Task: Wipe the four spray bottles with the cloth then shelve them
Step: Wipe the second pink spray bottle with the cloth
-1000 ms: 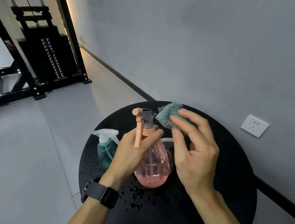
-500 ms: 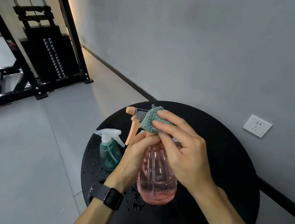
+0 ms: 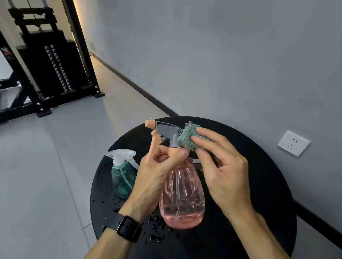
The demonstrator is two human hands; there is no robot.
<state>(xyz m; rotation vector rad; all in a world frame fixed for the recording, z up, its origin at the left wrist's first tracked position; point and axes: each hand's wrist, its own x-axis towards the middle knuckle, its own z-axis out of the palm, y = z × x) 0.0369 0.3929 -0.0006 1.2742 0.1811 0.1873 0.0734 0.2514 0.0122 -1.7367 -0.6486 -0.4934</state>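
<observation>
My left hand (image 3: 153,175) grips the neck of a pink spray bottle (image 3: 182,198) with a grey head and an orange trigger, holding it above the round black table (image 3: 263,199). My right hand (image 3: 220,170) pinches a teal cloth (image 3: 187,137) against the back of the grey spray head. A teal spray bottle (image 3: 121,174) with a white trigger stands on the table's left part, just left of my left hand. Part of another bottle shows behind the pink one, mostly hidden.
Water drops (image 3: 153,229) speckle the table's left and front. A grey wall with a white socket (image 3: 293,143) runs along the right. A black weight machine (image 3: 47,65) stands far left on the grey floor.
The pink bottle's head has turned further left and the bottle has tilted. The cloth has moved from the top of the spray head to its back, near the neck.
</observation>
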